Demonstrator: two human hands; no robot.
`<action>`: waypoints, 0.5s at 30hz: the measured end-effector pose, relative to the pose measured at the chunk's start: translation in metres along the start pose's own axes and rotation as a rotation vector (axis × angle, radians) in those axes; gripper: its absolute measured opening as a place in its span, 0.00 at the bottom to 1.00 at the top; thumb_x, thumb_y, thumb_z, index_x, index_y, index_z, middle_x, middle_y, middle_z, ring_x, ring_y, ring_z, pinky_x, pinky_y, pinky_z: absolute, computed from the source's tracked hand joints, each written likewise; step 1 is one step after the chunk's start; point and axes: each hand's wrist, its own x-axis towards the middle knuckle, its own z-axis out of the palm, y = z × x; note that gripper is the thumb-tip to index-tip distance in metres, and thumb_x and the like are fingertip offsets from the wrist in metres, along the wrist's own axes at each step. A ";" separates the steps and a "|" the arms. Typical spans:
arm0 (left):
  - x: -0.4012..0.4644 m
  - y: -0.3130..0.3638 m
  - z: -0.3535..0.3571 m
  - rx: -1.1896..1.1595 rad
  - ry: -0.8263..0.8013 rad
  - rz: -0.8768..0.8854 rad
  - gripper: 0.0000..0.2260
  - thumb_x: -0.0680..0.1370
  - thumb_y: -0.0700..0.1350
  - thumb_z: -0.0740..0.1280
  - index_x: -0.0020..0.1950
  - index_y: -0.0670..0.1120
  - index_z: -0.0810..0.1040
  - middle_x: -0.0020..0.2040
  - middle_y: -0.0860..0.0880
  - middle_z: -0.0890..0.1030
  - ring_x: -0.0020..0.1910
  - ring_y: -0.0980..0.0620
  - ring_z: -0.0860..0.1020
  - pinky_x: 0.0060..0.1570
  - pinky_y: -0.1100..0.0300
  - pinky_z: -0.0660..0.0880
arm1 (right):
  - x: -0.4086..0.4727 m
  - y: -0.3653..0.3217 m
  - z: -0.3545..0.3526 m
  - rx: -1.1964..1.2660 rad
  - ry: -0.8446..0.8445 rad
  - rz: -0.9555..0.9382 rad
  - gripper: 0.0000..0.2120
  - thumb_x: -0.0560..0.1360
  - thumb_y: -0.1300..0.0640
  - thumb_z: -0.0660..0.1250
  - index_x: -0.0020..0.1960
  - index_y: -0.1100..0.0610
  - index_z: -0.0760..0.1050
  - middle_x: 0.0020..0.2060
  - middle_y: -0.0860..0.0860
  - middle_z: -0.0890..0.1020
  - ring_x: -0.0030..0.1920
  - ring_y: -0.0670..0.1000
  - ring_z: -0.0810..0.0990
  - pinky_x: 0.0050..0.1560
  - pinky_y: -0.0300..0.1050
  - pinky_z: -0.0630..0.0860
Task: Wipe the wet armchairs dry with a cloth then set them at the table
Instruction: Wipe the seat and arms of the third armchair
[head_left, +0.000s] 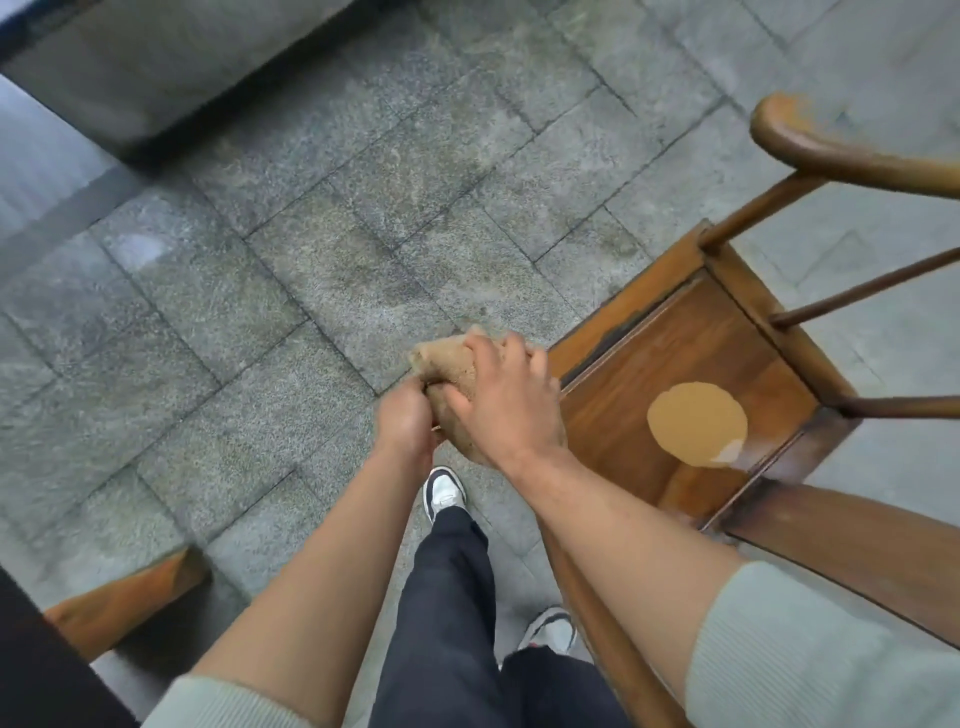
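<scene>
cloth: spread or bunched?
Bunched: the cloth is a wad gripped between left hand and right hand, beside the armchair.

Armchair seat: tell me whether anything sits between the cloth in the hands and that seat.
Nothing visible does. Both hands, left and right, hold the cloth bunched just off the seat's near-left corner. The armchair seat lies open beside them; only a pale round patch shows on its surface.

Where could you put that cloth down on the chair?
The wooden seat is mostly bare, between its front rail and the side spindles. A pale round patch sits near the seat's back right. Both hands crowd the cloth by the seat's left corner.
</scene>
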 end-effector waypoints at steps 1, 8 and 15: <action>-0.009 -0.005 0.002 0.070 0.014 0.037 0.11 0.82 0.42 0.57 0.51 0.43 0.79 0.41 0.45 0.83 0.37 0.49 0.81 0.30 0.56 0.78 | -0.014 0.008 -0.001 0.024 -0.007 0.020 0.33 0.76 0.36 0.67 0.74 0.47 0.61 0.69 0.55 0.69 0.65 0.61 0.69 0.61 0.60 0.75; -0.100 -0.068 0.037 0.387 0.042 0.290 0.11 0.77 0.35 0.60 0.35 0.40 0.75 0.34 0.44 0.77 0.36 0.48 0.74 0.32 0.58 0.69 | -0.115 0.051 -0.021 0.244 -0.149 0.169 0.39 0.73 0.43 0.73 0.76 0.48 0.56 0.69 0.57 0.64 0.67 0.65 0.67 0.62 0.60 0.72; -0.222 -0.175 0.040 0.224 0.036 0.285 0.09 0.76 0.30 0.58 0.39 0.39 0.73 0.26 0.45 0.74 0.22 0.51 0.73 0.21 0.64 0.68 | -0.275 0.133 -0.060 0.159 -0.317 -0.077 0.46 0.69 0.40 0.76 0.77 0.53 0.57 0.69 0.56 0.67 0.68 0.63 0.68 0.64 0.59 0.72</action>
